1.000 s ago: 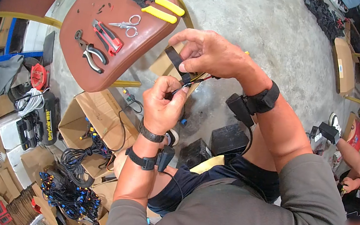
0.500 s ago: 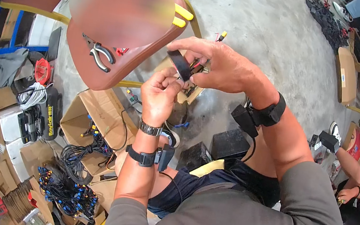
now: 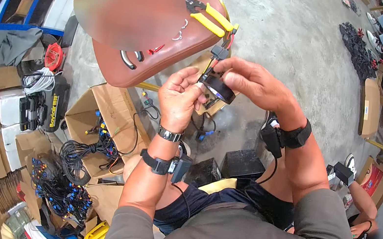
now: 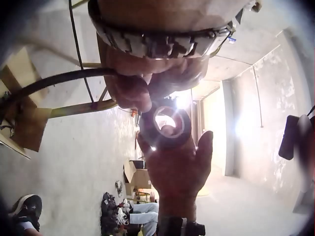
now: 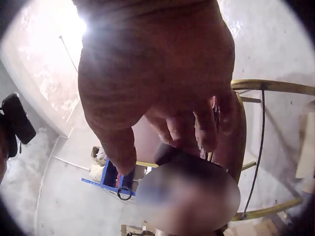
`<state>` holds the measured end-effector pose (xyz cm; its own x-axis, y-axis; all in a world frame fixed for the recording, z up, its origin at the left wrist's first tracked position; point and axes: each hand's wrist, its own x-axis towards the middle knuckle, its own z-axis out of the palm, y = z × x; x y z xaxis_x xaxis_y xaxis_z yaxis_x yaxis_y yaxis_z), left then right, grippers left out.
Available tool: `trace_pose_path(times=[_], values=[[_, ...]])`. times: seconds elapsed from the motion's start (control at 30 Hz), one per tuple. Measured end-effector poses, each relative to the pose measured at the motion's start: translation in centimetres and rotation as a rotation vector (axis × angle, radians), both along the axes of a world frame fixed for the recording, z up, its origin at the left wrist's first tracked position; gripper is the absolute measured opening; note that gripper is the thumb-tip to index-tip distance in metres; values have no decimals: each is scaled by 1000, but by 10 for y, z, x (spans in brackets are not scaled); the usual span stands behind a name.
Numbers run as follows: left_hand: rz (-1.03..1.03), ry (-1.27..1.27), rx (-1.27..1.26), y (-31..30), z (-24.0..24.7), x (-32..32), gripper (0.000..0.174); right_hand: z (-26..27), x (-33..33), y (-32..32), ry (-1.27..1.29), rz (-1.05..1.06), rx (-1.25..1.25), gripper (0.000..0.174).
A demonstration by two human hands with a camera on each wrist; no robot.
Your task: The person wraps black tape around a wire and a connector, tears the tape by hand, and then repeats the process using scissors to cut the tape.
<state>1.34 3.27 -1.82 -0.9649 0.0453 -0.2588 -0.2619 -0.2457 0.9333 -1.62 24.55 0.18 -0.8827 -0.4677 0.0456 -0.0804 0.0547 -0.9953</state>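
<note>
A roll of black tape (image 3: 220, 90) sits between the two hands; its ring faces the left wrist view. The left hand (image 3: 177, 98) pinches a wire bundle with red and yellow wires (image 3: 208, 66), thumb and finger right beside the roll. Above the hands this bundle runs through a small grey block (image 3: 219, 52) to a yellow connector (image 3: 235, 29) near the chair edge. The right hand (image 3: 258, 86) holds the roll, with its thumb along the near side and a fingertip (image 4: 169, 130) showing through the ring in the left wrist view.
A brown chair (image 3: 171, 57), partly blurred, bears yellow-handled wire strippers (image 3: 212, 19), scissors (image 3: 180, 34) and pliers (image 3: 128, 59). Lower left are a cardboard box (image 3: 115, 115), coiled cables (image 3: 75, 154) and a heap of connector leads (image 3: 59, 189). Another person's arm (image 3: 364, 204) shows at right.
The tape roll has swung from beyond the left fingertips to their right side, and the right hand has turned with it. The wire bundle now points up past the hands. The head view has shifted.
</note>
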Motion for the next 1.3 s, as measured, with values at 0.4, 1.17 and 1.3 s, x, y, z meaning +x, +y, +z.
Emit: trace_pose_path(times=[0.4,1.17,1.3], values=[[1,118,-53,11,3,10,37,-21,1,-21,-257,38,56,32],[-32,149,-140,4,12,11,39,-7,4,-25,-70,-109,264,27],[-54,207,-232,6,3,11,39,-21,3,-24,-73,-94,221,28]])
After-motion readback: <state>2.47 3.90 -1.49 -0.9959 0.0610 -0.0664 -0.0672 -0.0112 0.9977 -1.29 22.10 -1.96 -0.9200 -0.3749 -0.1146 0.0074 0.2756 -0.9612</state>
